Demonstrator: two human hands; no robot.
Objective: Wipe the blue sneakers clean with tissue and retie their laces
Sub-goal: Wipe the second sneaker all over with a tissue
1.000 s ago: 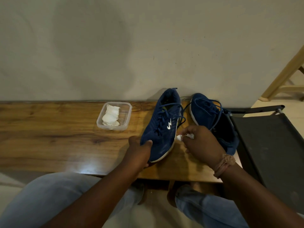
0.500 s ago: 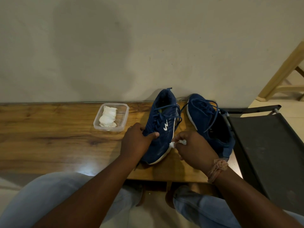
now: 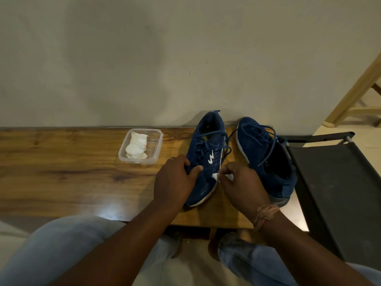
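Left hand (image 3: 175, 180) gripping toe side of blue mesh sneaker with white logo (image 3: 208, 159) on wooden bench (image 3: 61, 172). Right hand (image 3: 241, 186) pinching small white tissue wad (image 3: 215, 176) against its white sole edge. Second blue sneaker (image 3: 266, 153) just beside, laces loose. Risks: thin tissue shredding on mesh; loose laces snagging fingers; sneaker twisting if left grip slackens.

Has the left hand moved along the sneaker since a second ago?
Yes. The left hand slid from the toe end up the sneaker, toward the plastic tub.

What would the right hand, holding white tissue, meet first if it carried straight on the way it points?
Most likely the blue sneaker with the white logo: the right hand already has its white tissue at that shoe's side.
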